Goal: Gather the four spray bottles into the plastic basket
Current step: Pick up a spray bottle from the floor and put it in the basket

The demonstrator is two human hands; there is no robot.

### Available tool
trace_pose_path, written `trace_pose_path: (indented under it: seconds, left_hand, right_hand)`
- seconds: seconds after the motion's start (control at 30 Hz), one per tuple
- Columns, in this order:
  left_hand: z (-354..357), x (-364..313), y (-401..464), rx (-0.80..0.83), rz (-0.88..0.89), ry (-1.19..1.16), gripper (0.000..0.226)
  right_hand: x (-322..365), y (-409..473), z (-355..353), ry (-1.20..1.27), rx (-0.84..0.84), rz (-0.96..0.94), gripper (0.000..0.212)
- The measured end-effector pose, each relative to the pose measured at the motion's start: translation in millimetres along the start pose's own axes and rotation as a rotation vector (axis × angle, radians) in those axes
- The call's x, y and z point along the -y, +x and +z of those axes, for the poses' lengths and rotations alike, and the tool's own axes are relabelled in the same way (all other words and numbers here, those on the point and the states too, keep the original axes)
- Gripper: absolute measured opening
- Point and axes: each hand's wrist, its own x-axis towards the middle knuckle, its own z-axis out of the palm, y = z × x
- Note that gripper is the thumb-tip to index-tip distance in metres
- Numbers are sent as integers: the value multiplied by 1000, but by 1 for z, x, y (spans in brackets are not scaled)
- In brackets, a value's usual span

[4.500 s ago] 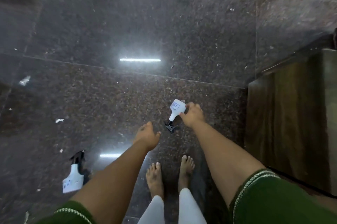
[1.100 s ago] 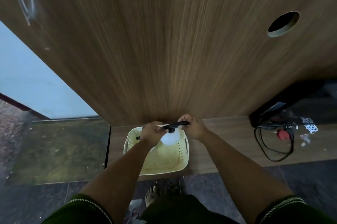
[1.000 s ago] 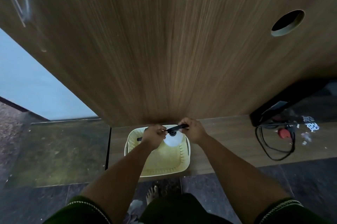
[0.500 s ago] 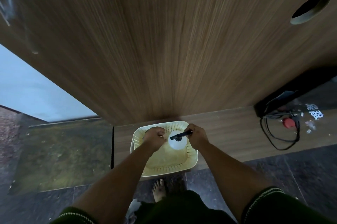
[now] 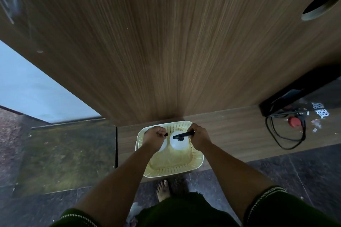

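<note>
A pale yellow plastic basket [image 5: 198, 160] rests on a low wooden ledge below me. My right hand [image 5: 198, 138] grips the black trigger head of a white spray bottle [image 5: 179, 142], held upright inside the basket near its far side. My left hand [image 5: 154, 137] is closed around the black top of a second white spray bottle [image 5: 163, 146], mostly hidden under the hand, at the basket's far left. Whether the bottles touch the basket floor I cannot tell.
A tall wooden panel [image 5: 166, 42] with a round hole [image 5: 319, 6] rises right behind the basket. A black cable [image 5: 282, 134] and a red plug [image 5: 294, 122] lie on the ledge at right. Dark stone floor and my bare foot [image 5: 163, 189] are below.
Both hands have lowered the two bottles deeper into the basket, and the left bottle now shows beside the right one. Earlier, I was picking bottles off the dark floor.
</note>
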Motion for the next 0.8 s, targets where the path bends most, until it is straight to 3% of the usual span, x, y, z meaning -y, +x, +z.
trace_pose_path:
  seconds: [0.33, 0.8]
  left_hand:
    - [-5, 2, -1, 77, 30, 145, 28]
    - [-24, 0, -7, 5, 68, 238, 19]
  right_hand:
    - [2, -1, 0, -102, 22, -61, 36]
    - [14, -16, -6, -189, -101, -151, 45]
